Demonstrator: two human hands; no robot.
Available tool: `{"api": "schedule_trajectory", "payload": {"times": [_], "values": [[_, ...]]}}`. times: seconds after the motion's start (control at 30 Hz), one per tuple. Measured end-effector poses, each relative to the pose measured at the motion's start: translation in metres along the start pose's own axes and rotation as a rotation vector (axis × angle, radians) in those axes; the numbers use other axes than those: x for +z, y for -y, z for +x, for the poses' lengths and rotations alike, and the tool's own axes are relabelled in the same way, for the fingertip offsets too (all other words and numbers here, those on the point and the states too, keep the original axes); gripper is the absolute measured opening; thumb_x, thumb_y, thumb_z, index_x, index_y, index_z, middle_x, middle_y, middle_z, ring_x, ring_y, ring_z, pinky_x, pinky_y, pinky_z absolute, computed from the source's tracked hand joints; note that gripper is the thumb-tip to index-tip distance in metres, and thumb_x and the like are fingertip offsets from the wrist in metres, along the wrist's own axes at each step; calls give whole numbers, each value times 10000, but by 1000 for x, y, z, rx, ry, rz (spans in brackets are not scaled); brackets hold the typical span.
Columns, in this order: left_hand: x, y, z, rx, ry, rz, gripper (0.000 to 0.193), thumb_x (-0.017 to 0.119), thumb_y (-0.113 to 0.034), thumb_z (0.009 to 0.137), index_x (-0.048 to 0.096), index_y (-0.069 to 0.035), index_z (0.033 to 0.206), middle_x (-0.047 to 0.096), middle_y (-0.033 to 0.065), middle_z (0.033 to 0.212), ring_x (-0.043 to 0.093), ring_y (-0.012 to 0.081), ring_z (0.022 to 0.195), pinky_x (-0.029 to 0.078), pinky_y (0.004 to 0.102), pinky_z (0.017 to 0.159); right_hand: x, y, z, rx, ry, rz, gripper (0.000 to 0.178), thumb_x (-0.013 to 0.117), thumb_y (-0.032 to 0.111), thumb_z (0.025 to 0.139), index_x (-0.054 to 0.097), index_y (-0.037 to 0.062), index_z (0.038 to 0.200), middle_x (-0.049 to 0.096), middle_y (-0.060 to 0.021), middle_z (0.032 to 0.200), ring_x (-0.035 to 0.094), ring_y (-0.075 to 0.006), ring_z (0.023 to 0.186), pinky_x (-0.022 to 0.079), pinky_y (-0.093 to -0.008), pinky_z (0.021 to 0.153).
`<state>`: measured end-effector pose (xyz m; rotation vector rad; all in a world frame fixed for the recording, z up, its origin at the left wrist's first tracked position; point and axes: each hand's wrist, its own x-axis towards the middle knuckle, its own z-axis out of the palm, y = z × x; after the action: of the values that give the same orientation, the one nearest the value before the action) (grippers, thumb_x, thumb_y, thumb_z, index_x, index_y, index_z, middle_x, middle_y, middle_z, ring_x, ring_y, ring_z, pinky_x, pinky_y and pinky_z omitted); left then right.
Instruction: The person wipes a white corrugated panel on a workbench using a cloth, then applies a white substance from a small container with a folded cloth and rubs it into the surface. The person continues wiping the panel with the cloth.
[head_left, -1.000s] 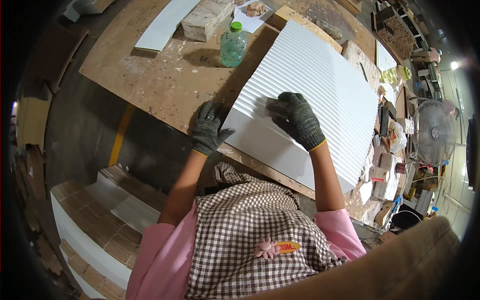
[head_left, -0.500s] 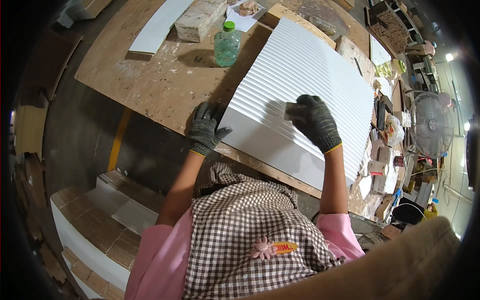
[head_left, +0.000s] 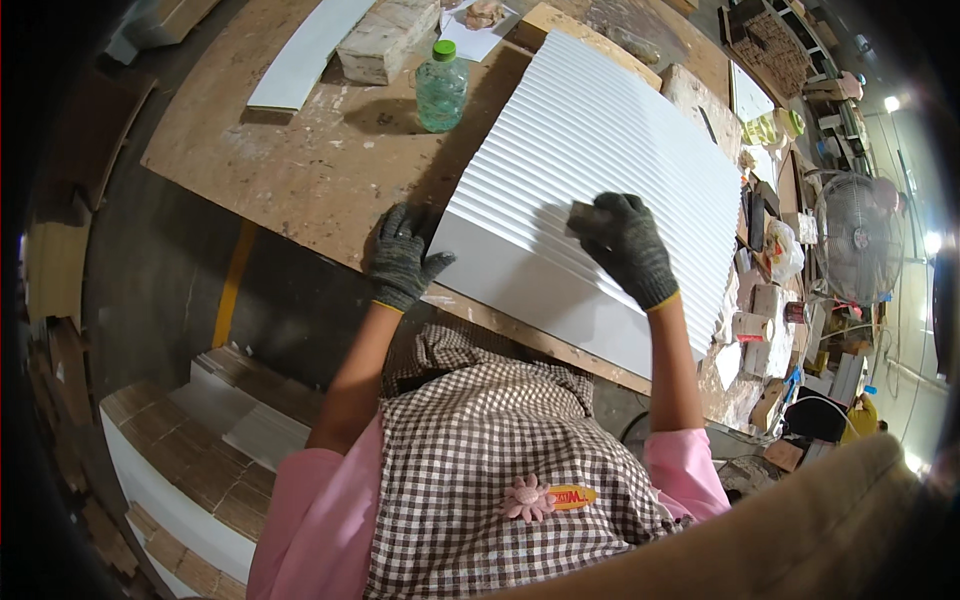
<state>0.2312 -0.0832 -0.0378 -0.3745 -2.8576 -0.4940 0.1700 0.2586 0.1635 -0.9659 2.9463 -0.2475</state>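
Note:
A white ribbed panel lies tilted across the workbench, with a smooth flat strip along its near side. Over the ribs, my right hand, in a dark knitted glove, is closed on a small greyish-brown block that looks like a sanding block. The hand's shadow falls on the panel beside it. My left hand, gloved alike, rests with fingers spread on the bench edge by the panel's near left corner. The thumb points toward the panel and holds nothing.
Left of the panel, a clear bottle with a green cap stands on the bench. Beyond it lie a paint-stained block and a white strip. Stacked boards sit low at left. A fan and clutter line the right.
The view has shifted slightly, moving the bench and bottle a little left. My right hand and its block have barely moved over the ribs; my left hand stays at the panel's corner.

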Motion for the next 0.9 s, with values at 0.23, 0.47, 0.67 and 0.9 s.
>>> {"api": "schedule_trajectory", "payload": {"times": [0.23,0.47,0.67,0.9], "values": [[-3,-7,3,11,-56,-46,784,634,-634,851,693,144,932,537,308,1376,350,437,1405,252,503,1193,21,5,11,-23,-10,-12,238,729,217,830,771,215,1064,645,-123,1130,569,-324,1060,488,-425,940],[-3,-5,5,24,-100,-87,804,642,-642,834,692,143,998,549,266,1381,382,432,1371,261,507,1185,2,-2,-28,186,-55,29,268,775,167,755,778,209,1020,655,-130,1018,596,-312,1005,516,-436,881],[-1,-4,6,54,-83,-20,797,640,-640,837,695,128,1048,564,271,1367,398,433,1365,285,507,1170,41,26,-22,266,-232,-55,240,735,172,807,756,221,1041,676,-92,999,596,-313,953,494,-433,841],[-3,-4,3,23,-36,21,791,613,-654,847,690,66,1165,588,248,1352,415,436,1356,300,512,1162,13,13,-62,394,-226,-33,244,756,143,777,767,183,1018,686,-125,987,603,-317,943,484,-433,832]]}}
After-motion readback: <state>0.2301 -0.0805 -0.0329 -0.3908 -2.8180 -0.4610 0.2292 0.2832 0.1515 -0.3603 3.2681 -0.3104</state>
